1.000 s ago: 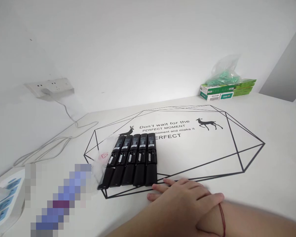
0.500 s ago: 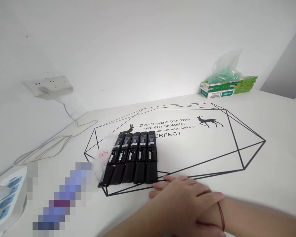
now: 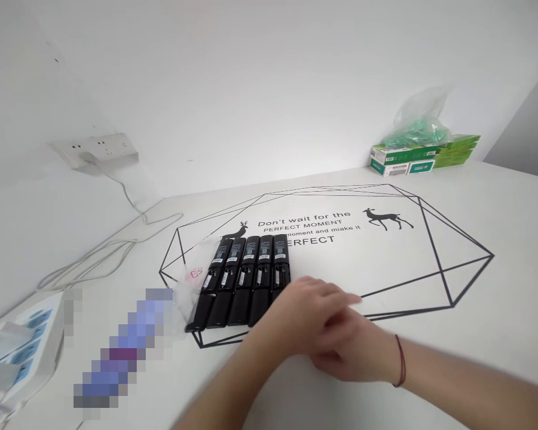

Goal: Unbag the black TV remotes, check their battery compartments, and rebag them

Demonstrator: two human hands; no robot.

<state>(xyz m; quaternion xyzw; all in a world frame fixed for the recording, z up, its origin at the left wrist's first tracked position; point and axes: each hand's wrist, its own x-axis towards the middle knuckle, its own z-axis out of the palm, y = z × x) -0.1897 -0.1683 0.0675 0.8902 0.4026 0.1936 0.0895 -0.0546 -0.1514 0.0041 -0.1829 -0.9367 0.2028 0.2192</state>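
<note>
My left hand (image 3: 307, 307) lies across my right hand (image 3: 358, 349), with its fingers stretched to the right and a fingertip showing past it. Nothing shows in the left hand. The right hand points left beneath it, and its fingers are mostly hidden. A thin dark red cord circles the right wrist. Just left of both hands, several black remote controls (image 3: 240, 307) lie side by side, their battery compartments uncovered. My left hand and forearm cover the near end of the rightmost ones; whether they touch, I cannot tell.
A clear plastic bag (image 3: 186, 298) lies beside the remotes. A white power strip (image 3: 49, 343) stands at the left, with a cable (image 3: 112, 272) running to the wall socket (image 3: 116, 146). Green and white boxes (image 3: 401, 156) with a bag on top stand at the back right. A blurred patch covers the left foreground.
My hands have lifted from the near table area and moved up together. The left has slid from the right wrist onto the right hand. The view has shifted slightly; the remotes lie as before.
</note>
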